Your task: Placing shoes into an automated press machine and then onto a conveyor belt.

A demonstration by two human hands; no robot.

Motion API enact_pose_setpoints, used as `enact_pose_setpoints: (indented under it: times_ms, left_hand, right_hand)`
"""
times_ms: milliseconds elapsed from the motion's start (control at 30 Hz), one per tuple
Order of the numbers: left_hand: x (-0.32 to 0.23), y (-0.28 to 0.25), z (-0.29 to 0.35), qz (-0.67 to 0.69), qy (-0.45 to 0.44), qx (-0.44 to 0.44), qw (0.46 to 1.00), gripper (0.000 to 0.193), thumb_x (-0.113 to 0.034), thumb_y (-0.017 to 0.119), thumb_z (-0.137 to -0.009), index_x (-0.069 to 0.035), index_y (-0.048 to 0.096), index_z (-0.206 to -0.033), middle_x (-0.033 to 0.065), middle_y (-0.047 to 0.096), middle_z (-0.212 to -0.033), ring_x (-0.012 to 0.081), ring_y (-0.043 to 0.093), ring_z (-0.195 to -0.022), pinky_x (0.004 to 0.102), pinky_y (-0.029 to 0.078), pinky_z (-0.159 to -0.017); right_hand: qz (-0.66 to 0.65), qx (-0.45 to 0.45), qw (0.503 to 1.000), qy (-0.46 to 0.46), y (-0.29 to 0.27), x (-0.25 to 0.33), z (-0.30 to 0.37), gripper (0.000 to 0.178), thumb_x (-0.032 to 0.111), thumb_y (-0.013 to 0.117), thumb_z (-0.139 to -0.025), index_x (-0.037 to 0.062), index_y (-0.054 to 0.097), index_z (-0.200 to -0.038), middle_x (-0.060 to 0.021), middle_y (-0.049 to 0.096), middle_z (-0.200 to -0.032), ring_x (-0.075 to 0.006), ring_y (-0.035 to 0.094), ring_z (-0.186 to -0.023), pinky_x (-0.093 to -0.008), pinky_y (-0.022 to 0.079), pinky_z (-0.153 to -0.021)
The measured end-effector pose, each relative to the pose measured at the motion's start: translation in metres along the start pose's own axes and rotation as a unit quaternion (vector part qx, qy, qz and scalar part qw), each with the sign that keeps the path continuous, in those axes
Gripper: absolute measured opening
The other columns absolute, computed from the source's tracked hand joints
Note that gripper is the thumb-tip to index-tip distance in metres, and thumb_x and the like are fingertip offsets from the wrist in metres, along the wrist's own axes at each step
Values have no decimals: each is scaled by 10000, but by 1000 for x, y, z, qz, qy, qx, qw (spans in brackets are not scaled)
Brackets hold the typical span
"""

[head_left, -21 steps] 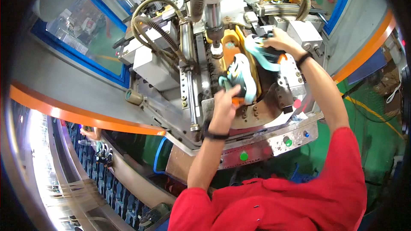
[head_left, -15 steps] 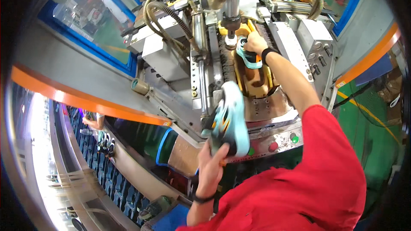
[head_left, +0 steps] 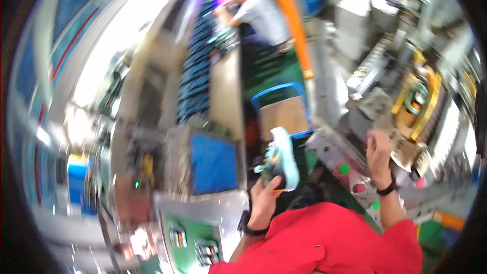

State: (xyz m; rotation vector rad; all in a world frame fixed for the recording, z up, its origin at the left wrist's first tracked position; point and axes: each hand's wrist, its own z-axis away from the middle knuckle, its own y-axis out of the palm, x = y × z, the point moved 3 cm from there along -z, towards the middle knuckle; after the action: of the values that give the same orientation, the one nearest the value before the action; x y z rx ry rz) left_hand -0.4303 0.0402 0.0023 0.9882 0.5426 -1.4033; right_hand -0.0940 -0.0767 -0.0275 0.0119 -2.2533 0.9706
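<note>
My left hand grips a sneaker at its dark heel end. The sneaker is black, white and light blue, with its pale toe pointing up and away from me. My right hand is raised over the front of the machine, apart from the shoes. Motion smears its fingers, and I see nothing clearly held in them. Behind it to the right, a second light-blue sneaker sits between the yellow jaws of the machine.
Green and red buttons line the machine's front panel. A blue-framed cart with a brown board stands ahead. To the left are a blue-topped box and a conveyor. A person in a light shirt works beyond.
My view has swung left, blurring the scene. My right hand has left the sneaker in the machine and drawn back toward me. My left hand still grips its sneaker.
</note>
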Motion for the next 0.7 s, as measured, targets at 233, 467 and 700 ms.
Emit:
enact_pose_setpoints:
  times_ms: [233,467,700]
  left_hand:
    - [40,-48,77,125,-50,-16,991,272,-99,610,-931,53,579,-1155,108,643,-1096,225,648,-984,365,527,-878]
    - [92,-167,110,214,-15,-233,949,282,-59,623,-902,57,576,-1154,136,660,-1035,281,667,-898,432,569,-768]
    - [152,-352,102,246,16,-423,872,258,-73,734,-794,54,623,-990,157,661,-906,281,669,-733,438,583,-567]
  right_hand:
    - [3,178,982,-69,142,-43,109,70,45,590,-833,33,593,-902,-153,568,-915,-365,570,-855,-437,470,-738]
    - [8,127,989,-77,151,-25,85,85,70,614,-822,53,576,-896,-147,538,-880,-350,558,-868,-455,468,-767]
    - [-253,148,932,-214,175,203,-66,99,85,615,-907,28,623,-988,-112,646,-928,-227,637,-816,-313,500,-727]
